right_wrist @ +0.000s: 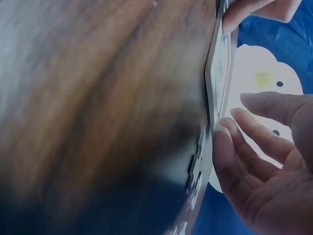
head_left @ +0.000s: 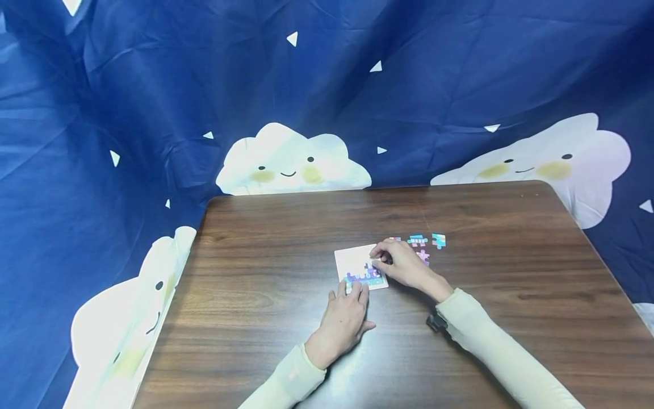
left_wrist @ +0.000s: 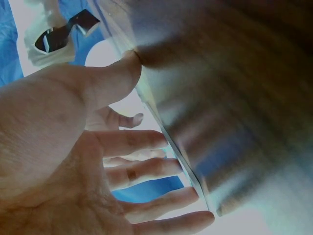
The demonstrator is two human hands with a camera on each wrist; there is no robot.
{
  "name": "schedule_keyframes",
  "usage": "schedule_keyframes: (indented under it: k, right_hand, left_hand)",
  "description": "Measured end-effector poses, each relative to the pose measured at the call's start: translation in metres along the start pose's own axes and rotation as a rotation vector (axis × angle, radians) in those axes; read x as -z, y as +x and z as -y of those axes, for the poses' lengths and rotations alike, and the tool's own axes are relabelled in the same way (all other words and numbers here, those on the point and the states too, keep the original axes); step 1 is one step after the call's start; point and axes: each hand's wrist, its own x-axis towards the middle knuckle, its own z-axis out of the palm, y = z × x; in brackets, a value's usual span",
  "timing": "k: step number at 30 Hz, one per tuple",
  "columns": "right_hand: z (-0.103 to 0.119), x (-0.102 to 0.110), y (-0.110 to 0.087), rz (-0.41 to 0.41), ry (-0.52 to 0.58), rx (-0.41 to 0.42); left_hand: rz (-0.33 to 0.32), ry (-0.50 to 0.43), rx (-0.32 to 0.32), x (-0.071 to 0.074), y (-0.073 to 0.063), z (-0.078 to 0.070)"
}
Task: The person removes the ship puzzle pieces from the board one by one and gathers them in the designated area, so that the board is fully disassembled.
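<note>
A small white puzzle board [head_left: 349,259] lies on the table, with purple and blue puzzle pieces [head_left: 364,277] fitted along its near side. My left hand [head_left: 341,319] rests at the board's near edge, fingers fairly straight and fingertips on its rim. Over the board's right side bends my right hand [head_left: 403,264]. In the right wrist view, the fingertips [right_wrist: 222,129] are at the board's edge, the thumb stands apart from them, and no piece shows between. The right hand hides part of the board.
Several loose puzzle pieces lie just right of the board, among them a blue and pink piece [head_left: 417,240], a light blue piece [head_left: 438,241] and a pink piece [head_left: 423,257]. The brown wooden table [head_left: 245,244] ends at a blue cloth [head_left: 327,85] with clouds.
</note>
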Motion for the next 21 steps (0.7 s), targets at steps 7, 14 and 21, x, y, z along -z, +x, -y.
schedule_keyframes:
  k: [7, 14, 21]
  right_hand:
    - [0.005, -0.005, 0.002, 0.021, -0.007, 0.01]
    - [0.008, -0.009, 0.003, 0.03, -0.057, 0.023]
    - [0.01, -0.011, 0.003, 0.057, -0.095, 0.017]
  left_hand:
    - [-0.018, 0.011, 0.004, 0.0, -0.001, 0.0]
    - [-0.035, 0.025, 0.001, 0.0, 0.0, 0.0]
    - [-0.041, 0.038, -0.003, 0.001, -0.001, 0.0]
